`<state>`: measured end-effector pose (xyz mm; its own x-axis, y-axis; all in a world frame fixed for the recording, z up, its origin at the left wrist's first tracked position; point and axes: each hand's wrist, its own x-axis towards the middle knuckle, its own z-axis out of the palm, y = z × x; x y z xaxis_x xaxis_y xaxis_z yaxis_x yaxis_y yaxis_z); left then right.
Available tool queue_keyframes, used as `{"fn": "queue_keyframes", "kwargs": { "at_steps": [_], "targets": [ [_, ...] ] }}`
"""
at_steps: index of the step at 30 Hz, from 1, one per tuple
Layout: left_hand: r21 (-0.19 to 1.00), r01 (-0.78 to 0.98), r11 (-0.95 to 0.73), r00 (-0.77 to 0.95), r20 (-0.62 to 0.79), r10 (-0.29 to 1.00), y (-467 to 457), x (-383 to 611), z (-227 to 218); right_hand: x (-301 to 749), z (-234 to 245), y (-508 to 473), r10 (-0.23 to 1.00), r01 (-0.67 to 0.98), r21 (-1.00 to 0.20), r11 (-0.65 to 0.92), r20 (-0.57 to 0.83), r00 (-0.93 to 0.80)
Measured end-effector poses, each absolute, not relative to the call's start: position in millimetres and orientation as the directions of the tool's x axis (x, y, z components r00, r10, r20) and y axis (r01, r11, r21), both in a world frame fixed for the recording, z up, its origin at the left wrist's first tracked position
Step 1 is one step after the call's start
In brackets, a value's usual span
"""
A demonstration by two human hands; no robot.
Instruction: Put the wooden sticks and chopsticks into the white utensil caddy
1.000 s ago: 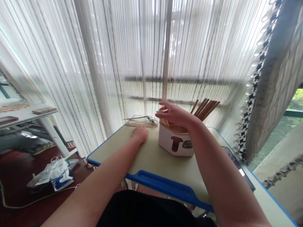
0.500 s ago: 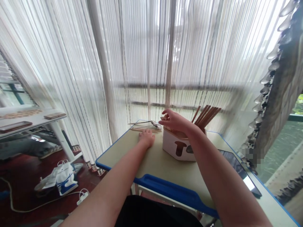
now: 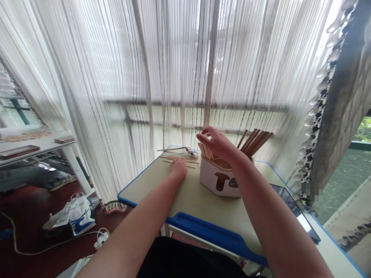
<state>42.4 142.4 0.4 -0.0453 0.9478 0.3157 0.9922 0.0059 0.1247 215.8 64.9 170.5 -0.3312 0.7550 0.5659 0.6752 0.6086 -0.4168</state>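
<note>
White box: on worktop. Pale sticks: standing in box's left end. Right hand: above box, fingers curved; cannot tell whether grasping. Thin sticks: flat, left of box. Left hand: over these, fingers lowered, grip hidden. Handling: light touch advisable, lest sticks scatter.

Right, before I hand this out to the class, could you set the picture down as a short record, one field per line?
Left hand: palm down on the table, over thin sticks
Right hand: raised above the box, beside pale sticks; grip unclear
Box: white outside, standing on the table
Brown sticks: slanting up at the box's right, lower ends hidden
Backdrop: sheer curtain
</note>
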Motion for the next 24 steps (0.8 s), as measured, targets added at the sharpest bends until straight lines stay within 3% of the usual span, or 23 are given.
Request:
{"fn": "queue_keyframes", "kwargs": {
  "at_steps": [4, 9, 13, 16, 19, 22, 24],
  "targets": [
    [0.133, 0.989, -0.063, 0.018, 0.318, 0.948, 139, 40, 2, 216, 178, 50, 0.674, 0.679, -0.353, 0.644, 0.681, -0.285],
    [0.254, 0.953, -0.163, 0.069, 0.341, 0.938, 131, 37, 8, 222, 182, 48, 0.601, 0.668, -0.309, 0.677, 0.756, -0.259],
    [0.186, 0.941, -0.283, 0.214, 0.321, 0.923, 121, 33, 12, 225, 182, 51, 0.568, 0.676, -0.291, 0.677, 0.791, -0.229],
    [0.148, 0.965, -0.219, 0.156, 0.351, 0.923, 117, 27, 15, 227, 182, 51, 0.568, 0.681, -0.289, 0.673, 0.791, -0.226],
    [0.098, 0.989, -0.111, 0.08, 0.283, 0.956, 116, 20, 16, 228, 182, 49, 0.558, 0.679, -0.279, 0.679, 0.797, -0.231],
    [0.068, 0.991, -0.118, 0.102, 0.21, 0.972, 116, 15, 15, 228, 182, 49, 0.547, 0.679, -0.274, 0.681, 0.807, -0.223],
    [0.109, 0.986, -0.128, 0.104, 0.205, 0.973, 117, 15, 14, 229, 182, 49, 0.547, 0.685, -0.274, 0.675, 0.809, -0.215]
  ]
}}
